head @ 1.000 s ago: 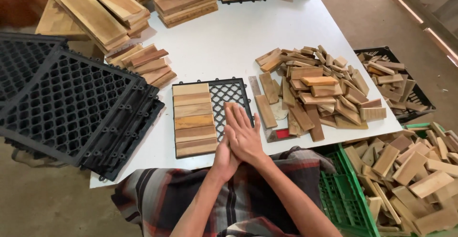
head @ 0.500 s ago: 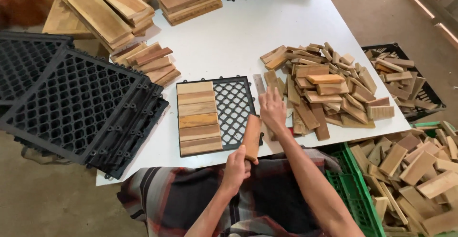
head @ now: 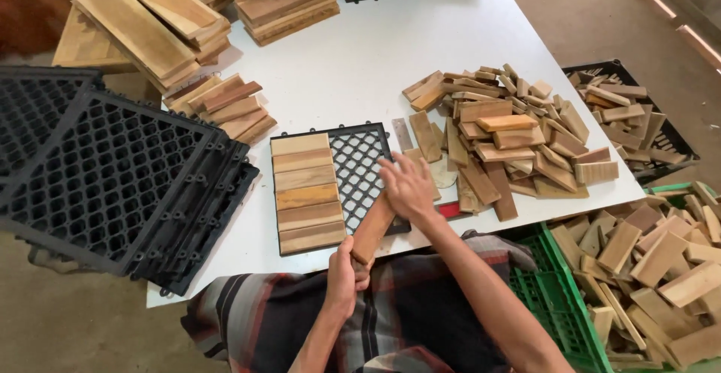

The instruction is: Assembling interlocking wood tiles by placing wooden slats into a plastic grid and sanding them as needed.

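Bare white table lay open beyond the grid tile; a loose wood pile crowded its right.

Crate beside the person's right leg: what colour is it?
Green crate, full of wood blocks; the head view shows it.

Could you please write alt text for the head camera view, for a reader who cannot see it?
A person's left hand and right hand hold a wooden slat over a black grid tile half filled with slats, on a white table. A heap of slats lies to the right, stacked black grids to the left.
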